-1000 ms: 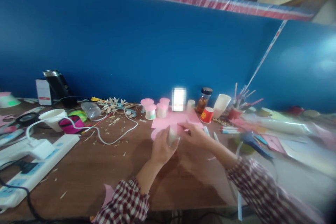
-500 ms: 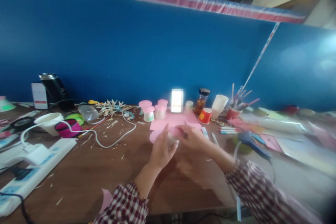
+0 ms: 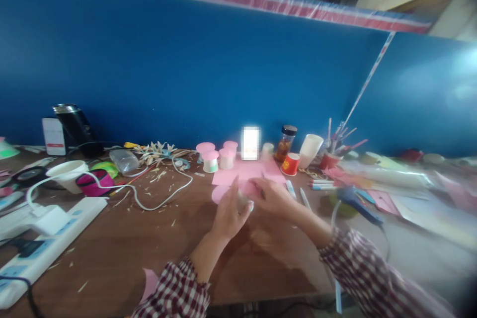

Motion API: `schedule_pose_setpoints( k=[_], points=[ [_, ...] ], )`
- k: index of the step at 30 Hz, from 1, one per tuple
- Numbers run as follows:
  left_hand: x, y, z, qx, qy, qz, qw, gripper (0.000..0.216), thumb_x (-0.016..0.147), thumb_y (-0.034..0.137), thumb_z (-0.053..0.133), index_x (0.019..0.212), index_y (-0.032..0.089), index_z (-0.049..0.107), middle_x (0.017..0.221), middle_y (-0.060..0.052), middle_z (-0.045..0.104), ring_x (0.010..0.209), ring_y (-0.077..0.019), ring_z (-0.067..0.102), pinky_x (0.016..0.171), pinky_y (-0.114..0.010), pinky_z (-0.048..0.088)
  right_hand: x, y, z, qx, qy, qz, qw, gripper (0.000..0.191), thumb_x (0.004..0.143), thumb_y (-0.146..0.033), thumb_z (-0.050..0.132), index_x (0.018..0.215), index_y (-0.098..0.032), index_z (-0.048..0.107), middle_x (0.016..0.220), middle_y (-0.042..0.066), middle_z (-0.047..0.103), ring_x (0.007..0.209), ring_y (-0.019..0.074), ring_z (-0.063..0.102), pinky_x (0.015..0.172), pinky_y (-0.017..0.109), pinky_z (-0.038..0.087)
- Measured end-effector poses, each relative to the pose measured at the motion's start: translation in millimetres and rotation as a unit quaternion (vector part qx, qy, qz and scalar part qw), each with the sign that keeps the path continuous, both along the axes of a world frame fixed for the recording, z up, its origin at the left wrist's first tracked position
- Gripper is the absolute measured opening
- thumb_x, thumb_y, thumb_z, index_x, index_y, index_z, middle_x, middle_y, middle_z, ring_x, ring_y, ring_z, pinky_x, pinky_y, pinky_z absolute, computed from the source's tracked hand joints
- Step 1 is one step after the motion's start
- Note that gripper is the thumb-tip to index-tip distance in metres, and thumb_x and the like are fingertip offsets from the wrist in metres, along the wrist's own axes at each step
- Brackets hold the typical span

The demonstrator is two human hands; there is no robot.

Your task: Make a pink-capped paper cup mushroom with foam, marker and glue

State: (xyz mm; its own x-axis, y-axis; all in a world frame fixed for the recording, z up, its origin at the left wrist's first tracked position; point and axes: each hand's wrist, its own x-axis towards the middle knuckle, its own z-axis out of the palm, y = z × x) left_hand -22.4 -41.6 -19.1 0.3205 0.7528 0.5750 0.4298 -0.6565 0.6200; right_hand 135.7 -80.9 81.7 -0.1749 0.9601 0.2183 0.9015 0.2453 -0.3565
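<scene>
My left hand (image 3: 224,213) is curled around a small white paper cup (image 3: 244,202), which it largely hides. Pink paper (image 3: 247,188) shows between my two hands, by the top of the cup. My right hand (image 3: 272,196) has its fingers bent together at this paper's edge; a small dark spot at the fingers is too blurred to name. A pink paper disc (image 3: 218,194) lies partly behind my left hand. Beyond, pink sheets (image 3: 227,174) lie flat, and several small cups (image 3: 210,165) topped with pink discs stand to their left.
A lit phone (image 3: 251,144) stands behind the sheets. To the right are a brown jar (image 3: 286,143), a red cup (image 3: 290,164), markers (image 3: 322,185) and a blue glue gun (image 3: 359,206). A white cable (image 3: 149,207) and power strip (image 3: 52,253) lie left.
The view shifts very slightly. My right fingers move a little at the pink paper, while my left hand stays around the cup.
</scene>
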Motion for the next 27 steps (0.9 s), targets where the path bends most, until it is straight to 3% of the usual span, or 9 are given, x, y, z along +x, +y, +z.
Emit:
schedule_pose_setpoints(
  k=[10, 18, 27],
  points=[
    [-0.3, -2.6, 7.9, 0.037, 0.018, -0.033, 0.999, 0.069, 0.084, 0.027, 0.053, 0.146, 0.023, 0.023, 0.121, -0.011, 0.059, 0.108, -0.0246, 0.056, 0.094, -0.044, 0.045, -1.8, -2.6, 1.5, 0.01, -0.047, -0.01, 0.999, 0.022, 0.087, -0.034, 0.053, 0.099, -0.018, 0.063, 0.083, 0.004, 0.064, 0.065, 0.013, 0.053, 0.055, 0.023, 0.028],
    [0.4, -3.2, 9.3, 0.03, 0.004, -0.05, 0.998, 0.06, 0.084, 0.023, 0.052, 0.141, 0.025, 0.034, 0.13, -0.008, 0.053, 0.116, -0.0236, 0.051, 0.1, -0.042, 0.042, -1.4, -2.8, 1.1, 0.009, -0.052, -0.007, 0.999, 0.025, 0.088, -0.034, 0.052, 0.105, -0.019, 0.062, 0.092, 0.006, 0.066, 0.073, 0.0154, 0.059, 0.058, 0.023, 0.034],
    [0.9, -3.3, 10.0, 0.016, 0.002, -0.037, 0.999, 0.056, 0.084, 0.024, 0.053, 0.138, 0.022, 0.037, 0.129, -0.01, 0.054, 0.116, -0.0237, 0.05, 0.101, -0.042, 0.041, -1.0, -0.6, -7.3, 0.014, -0.044, -0.035, 0.998, 0.051, 0.085, -0.039, 0.055, 0.131, -0.016, 0.05, 0.105, 0.011, 0.067, 0.089, 0.0231, 0.062, 0.071, 0.03, 0.041]
  ],
)
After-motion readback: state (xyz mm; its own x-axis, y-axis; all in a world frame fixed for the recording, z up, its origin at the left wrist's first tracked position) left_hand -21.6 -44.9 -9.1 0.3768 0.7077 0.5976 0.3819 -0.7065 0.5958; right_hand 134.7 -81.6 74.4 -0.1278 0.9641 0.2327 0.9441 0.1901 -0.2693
